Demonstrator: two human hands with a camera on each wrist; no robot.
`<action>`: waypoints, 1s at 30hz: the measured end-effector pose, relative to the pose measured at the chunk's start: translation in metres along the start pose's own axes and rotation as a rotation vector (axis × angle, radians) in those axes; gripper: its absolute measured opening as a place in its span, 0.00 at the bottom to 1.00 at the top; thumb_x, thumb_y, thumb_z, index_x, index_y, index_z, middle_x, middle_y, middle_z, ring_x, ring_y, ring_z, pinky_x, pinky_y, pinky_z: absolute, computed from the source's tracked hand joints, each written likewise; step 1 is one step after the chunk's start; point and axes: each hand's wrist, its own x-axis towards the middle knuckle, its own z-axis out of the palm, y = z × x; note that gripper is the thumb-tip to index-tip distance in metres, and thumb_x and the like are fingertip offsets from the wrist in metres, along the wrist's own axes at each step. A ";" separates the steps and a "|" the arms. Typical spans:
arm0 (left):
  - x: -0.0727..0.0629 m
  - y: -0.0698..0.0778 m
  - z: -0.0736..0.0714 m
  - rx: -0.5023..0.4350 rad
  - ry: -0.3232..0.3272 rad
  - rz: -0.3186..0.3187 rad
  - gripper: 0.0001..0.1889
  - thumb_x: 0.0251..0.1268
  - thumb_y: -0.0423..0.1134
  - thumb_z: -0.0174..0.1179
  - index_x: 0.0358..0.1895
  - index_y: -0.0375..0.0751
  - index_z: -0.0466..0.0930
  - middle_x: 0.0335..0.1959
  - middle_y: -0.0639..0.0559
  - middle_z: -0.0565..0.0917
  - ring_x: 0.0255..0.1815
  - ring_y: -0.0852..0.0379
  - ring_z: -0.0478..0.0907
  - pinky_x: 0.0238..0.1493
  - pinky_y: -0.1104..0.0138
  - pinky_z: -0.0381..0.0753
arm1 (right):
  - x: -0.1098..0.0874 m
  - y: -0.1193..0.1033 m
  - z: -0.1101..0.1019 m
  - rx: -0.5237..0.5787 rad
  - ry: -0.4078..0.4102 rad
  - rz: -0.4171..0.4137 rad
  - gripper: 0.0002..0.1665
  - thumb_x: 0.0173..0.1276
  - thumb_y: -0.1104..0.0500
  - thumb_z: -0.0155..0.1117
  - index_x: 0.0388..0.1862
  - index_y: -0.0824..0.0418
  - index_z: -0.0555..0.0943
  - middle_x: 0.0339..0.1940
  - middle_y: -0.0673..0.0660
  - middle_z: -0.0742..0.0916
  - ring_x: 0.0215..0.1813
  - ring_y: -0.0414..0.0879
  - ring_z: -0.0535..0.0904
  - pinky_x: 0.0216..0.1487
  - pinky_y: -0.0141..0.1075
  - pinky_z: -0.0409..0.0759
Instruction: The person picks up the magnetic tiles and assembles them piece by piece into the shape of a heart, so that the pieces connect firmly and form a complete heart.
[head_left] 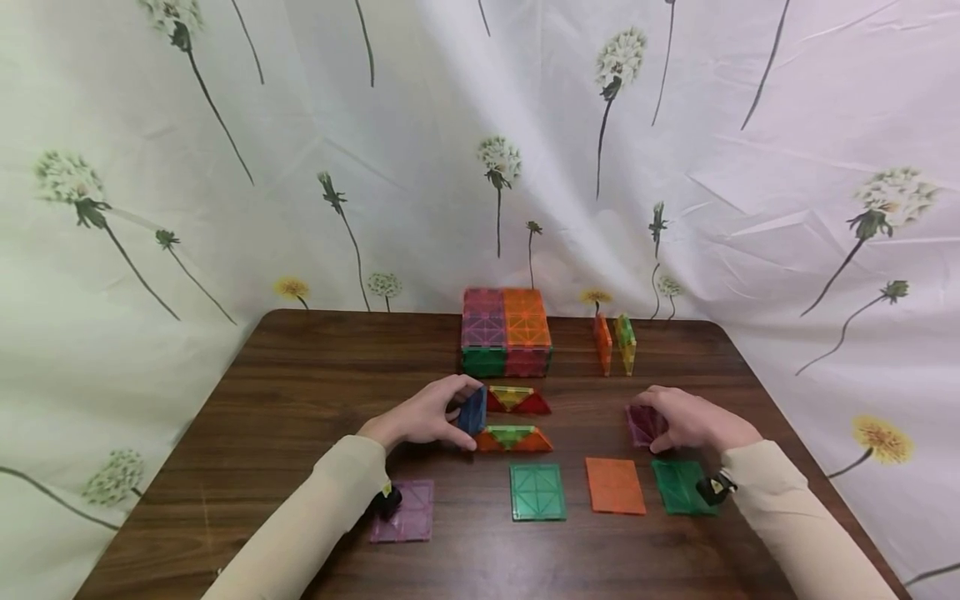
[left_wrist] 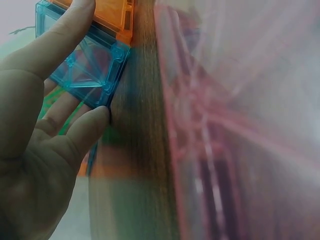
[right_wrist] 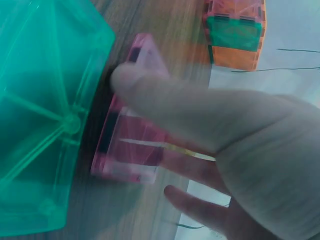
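In the head view my left hand (head_left: 427,413) holds a blue magnetic tile (head_left: 472,410) on edge, at the left end of two low upright rows of triangle tiles. The back row has a yellow triangle (head_left: 512,397) between red ones; the front row pairs a green triangle (head_left: 512,435) with orange ones. Thumb and fingers lie on either side of the blue tile (left_wrist: 92,70) in the left wrist view. Farther right, my right hand (head_left: 693,419) grips a purple magnetic tile (head_left: 640,425), its thumb across the near face; the fingers behind it are partly hidden.
Behind the rows stands a box of coloured tiles (head_left: 483,358). An orange tile (head_left: 603,344) and a yellow tile (head_left: 626,346) stand upright at the back right. Flat in front lie purple (head_left: 416,512), green (head_left: 537,492), orange (head_left: 615,486) and darker green tiles (head_left: 677,486).
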 end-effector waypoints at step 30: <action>-0.001 0.000 -0.001 -0.021 -0.011 -0.011 0.43 0.56 0.42 0.82 0.74 0.43 0.68 0.66 0.47 0.74 0.67 0.49 0.73 0.68 0.51 0.78 | 0.060 -0.080 0.019 0.342 0.119 -0.395 0.42 0.69 0.51 0.75 0.77 0.59 0.70 0.69 0.50 0.81 0.69 0.45 0.79 0.69 0.48 0.79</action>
